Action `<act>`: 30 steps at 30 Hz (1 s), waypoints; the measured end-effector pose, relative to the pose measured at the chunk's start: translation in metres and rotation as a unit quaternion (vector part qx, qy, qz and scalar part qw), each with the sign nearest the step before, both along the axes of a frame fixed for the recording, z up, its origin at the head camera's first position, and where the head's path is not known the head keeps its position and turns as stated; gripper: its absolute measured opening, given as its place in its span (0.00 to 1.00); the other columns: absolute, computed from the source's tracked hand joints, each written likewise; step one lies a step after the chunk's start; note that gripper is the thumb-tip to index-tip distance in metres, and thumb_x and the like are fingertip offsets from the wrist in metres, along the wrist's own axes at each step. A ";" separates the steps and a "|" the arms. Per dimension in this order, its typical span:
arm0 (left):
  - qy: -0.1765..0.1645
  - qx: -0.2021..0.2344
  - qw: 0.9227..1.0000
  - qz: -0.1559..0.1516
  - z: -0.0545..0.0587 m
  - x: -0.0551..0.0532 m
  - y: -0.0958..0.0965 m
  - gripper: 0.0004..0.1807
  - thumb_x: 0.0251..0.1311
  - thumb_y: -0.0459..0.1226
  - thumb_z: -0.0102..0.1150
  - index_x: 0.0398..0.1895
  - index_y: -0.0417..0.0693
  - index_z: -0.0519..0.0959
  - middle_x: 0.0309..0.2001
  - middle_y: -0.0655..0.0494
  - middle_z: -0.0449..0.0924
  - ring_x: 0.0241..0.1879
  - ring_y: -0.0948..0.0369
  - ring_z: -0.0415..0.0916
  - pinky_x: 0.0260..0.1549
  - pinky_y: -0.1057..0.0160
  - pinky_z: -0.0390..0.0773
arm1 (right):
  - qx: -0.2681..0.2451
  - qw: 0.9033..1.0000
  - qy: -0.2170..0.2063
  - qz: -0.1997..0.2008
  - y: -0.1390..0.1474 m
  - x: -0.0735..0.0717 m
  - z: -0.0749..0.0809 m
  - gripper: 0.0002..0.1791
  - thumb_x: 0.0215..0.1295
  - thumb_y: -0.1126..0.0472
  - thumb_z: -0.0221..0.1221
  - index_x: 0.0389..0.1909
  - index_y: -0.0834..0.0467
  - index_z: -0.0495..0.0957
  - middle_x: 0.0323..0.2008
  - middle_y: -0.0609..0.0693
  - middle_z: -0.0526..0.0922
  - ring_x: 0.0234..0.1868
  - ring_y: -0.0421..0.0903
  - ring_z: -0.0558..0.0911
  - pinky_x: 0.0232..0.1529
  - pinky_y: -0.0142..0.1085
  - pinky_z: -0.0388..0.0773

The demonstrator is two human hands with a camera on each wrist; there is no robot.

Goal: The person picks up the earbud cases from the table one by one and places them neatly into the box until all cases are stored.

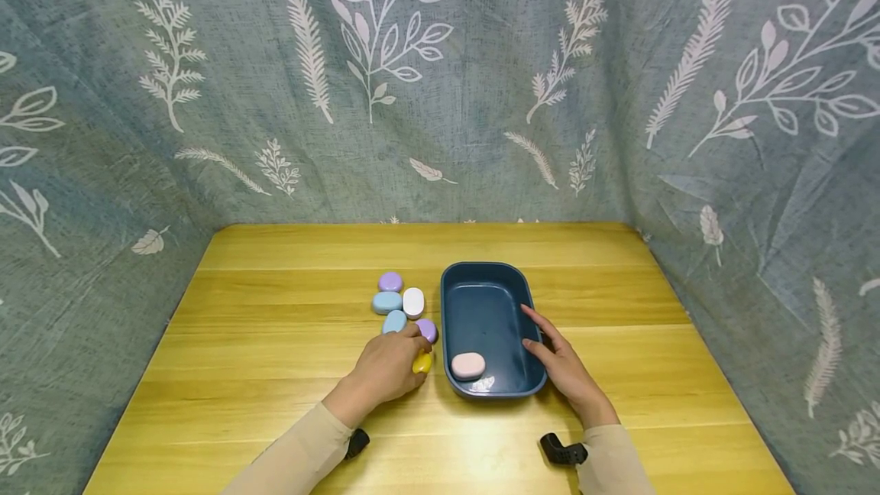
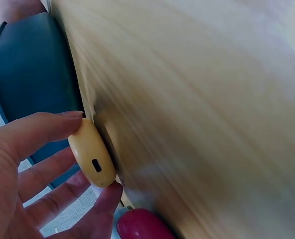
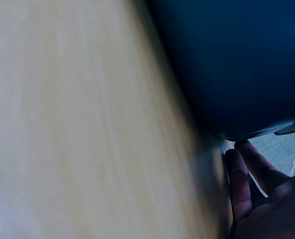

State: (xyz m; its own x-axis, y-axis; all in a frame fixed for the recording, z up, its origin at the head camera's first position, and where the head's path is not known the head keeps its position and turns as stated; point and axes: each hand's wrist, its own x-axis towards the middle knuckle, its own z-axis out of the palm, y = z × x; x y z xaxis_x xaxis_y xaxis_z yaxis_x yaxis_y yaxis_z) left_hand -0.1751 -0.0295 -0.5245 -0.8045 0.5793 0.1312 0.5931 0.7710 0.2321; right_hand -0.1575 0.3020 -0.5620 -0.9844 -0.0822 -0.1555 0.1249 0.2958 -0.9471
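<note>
My left hand (image 1: 390,365) pinches a yellow oval case (image 1: 422,362) at the left side of the dark blue tub. In the left wrist view, this yellow case (image 2: 93,154) shows a small dark slot, with thumb and fingertips at its ends. A pale pink oval case (image 1: 468,366) lies inside the tub (image 1: 484,312), near its front left corner. My right hand (image 1: 567,373) holds the tub's right side, thumb and index finger over the rim. Other fingers (image 3: 259,164) lie against the outer wall in the right wrist view.
Left of the tub lie purple (image 1: 390,282), light blue (image 1: 387,302) and white (image 1: 413,302) cases. Close to my left fingers are another light blue case (image 1: 395,321) and another purple one (image 1: 427,330). Patterned curtains (image 1: 426,136) surround the wooden table (image 1: 275,327).
</note>
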 end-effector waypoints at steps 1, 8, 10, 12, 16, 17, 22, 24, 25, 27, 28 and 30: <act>0.001 0.002 1.000 0.000 -0.001 0.000 0.000 0.20 0.43 0.47 0.73 0.42 0.56 0.83 0.43 0.62 0.75 0.32 0.59 0.77 0.27 0.61 0.76 | 0.000 1.000 -0.001 0.000 0.000 0.000 0.000 0.31 0.70 0.46 0.54 0.71 0.30 0.58 0.76 0.41 0.48 0.78 0.52 0.43 0.72 0.61 0.44; -0.009 0.023 1.000 -0.005 -0.002 0.001 -0.001 0.19 0.44 0.46 0.72 0.42 0.55 0.83 0.43 0.61 0.75 0.32 0.60 0.75 0.30 0.61 0.76 | 0.002 1.000 -0.001 0.001 -0.001 0.001 -0.001 0.30 0.70 0.47 0.54 0.70 0.28 0.58 0.77 0.42 0.48 0.78 0.53 0.44 0.72 0.61 0.45; -0.013 0.022 1.000 -0.005 -0.003 0.002 -0.001 0.19 0.44 0.46 0.72 0.42 0.55 0.82 0.43 0.61 0.75 0.33 0.60 0.75 0.31 0.61 0.76 | 0.002 1.000 -0.001 -0.001 -0.001 0.001 -0.001 0.30 0.70 0.47 0.54 0.70 0.28 0.58 0.76 0.42 0.48 0.78 0.52 0.44 0.72 0.61 0.45; -0.016 0.019 1.000 -0.004 -0.002 0.002 -0.002 0.20 0.44 0.47 0.72 0.43 0.55 0.82 0.44 0.61 0.75 0.34 0.60 0.75 0.32 0.60 0.77 | 0.002 1.000 0.001 0.001 -0.001 0.001 -0.001 0.30 0.70 0.47 0.54 0.70 0.29 0.58 0.76 0.41 0.48 0.78 0.52 0.44 0.72 0.61 0.45; -0.018 0.018 1.000 -0.003 -0.001 0.003 -0.002 0.20 0.45 0.46 0.71 0.44 0.55 0.82 0.46 0.61 0.75 0.35 0.59 0.76 0.33 0.60 0.77 | 0.001 1.000 0.004 0.003 -0.001 0.001 -0.001 0.30 0.70 0.46 0.54 0.71 0.30 0.58 0.76 0.40 0.49 0.78 0.51 0.44 0.72 0.61 0.43; -0.018 0.019 1.000 -0.003 0.000 0.003 -0.002 0.20 0.45 0.46 0.71 0.44 0.55 0.82 0.46 0.61 0.75 0.35 0.59 0.75 0.32 0.60 0.77 | 0.000 1.000 0.005 0.004 -0.001 0.001 -0.001 0.30 0.70 0.46 0.54 0.71 0.30 0.58 0.76 0.41 0.48 0.78 0.51 0.43 0.72 0.61 0.43; -0.015 0.027 1.000 0.002 0.003 0.003 -0.003 0.19 0.47 0.46 0.70 0.43 0.55 0.82 0.44 0.62 0.74 0.35 0.59 0.75 0.31 0.60 0.76 | 0.001 1.000 0.008 0.007 -0.001 0.000 0.001 0.29 0.71 0.48 0.53 0.70 0.29 0.58 0.76 0.40 0.48 0.78 0.52 0.42 0.72 0.62 0.42; -0.018 0.032 0.999 0.007 0.004 0.002 -0.003 0.19 0.47 0.47 0.70 0.43 0.55 0.82 0.43 0.62 0.74 0.33 0.60 0.73 0.30 0.61 0.74 | 0.001 1.000 0.009 0.007 -0.001 0.001 0.001 0.29 0.71 0.48 0.53 0.71 0.30 0.58 0.76 0.40 0.48 0.78 0.53 0.42 0.72 0.62 0.43; -0.019 0.034 0.999 0.010 0.005 0.002 -0.003 0.18 0.47 0.47 0.70 0.43 0.55 0.82 0.43 0.62 0.73 0.33 0.61 0.72 0.29 0.62 0.73 | 0.000 1.000 0.009 0.008 -0.001 0.001 0.002 0.29 0.71 0.48 0.53 0.71 0.30 0.58 0.76 0.40 0.48 0.78 0.53 0.42 0.72 0.62 0.43; -0.023 0.036 0.999 0.015 0.007 0.001 -0.003 0.19 0.47 0.47 0.69 0.44 0.55 0.82 0.44 0.62 0.73 0.33 0.61 0.70 0.29 0.62 0.72 | -0.002 1.000 0.009 0.008 -0.001 0.001 0.002 0.30 0.71 0.49 0.53 0.71 0.31 0.58 0.76 0.40 0.48 0.78 0.53 0.42 0.72 0.62 0.42; -0.025 0.039 0.999 0.017 0.009 0.001 -0.003 0.19 0.47 0.47 0.69 0.45 0.55 0.82 0.44 0.62 0.73 0.33 0.61 0.70 0.28 0.63 0.72 | -0.003 1.000 0.009 0.007 -0.001 0.001 0.001 0.30 0.71 0.49 0.53 0.71 0.30 0.58 0.76 0.40 0.48 0.78 0.53 0.42 0.72 0.62 0.42; -0.025 0.041 0.999 0.023 0.011 0.001 -0.002 0.20 0.47 0.47 0.69 0.46 0.55 0.82 0.46 0.62 0.73 0.35 0.61 0.71 0.29 0.62 0.72 | -0.004 1.000 0.008 0.006 0.000 0.001 0.001 0.30 0.71 0.48 0.53 0.71 0.31 0.58 0.76 0.40 0.48 0.78 0.52 0.42 0.72 0.61 0.43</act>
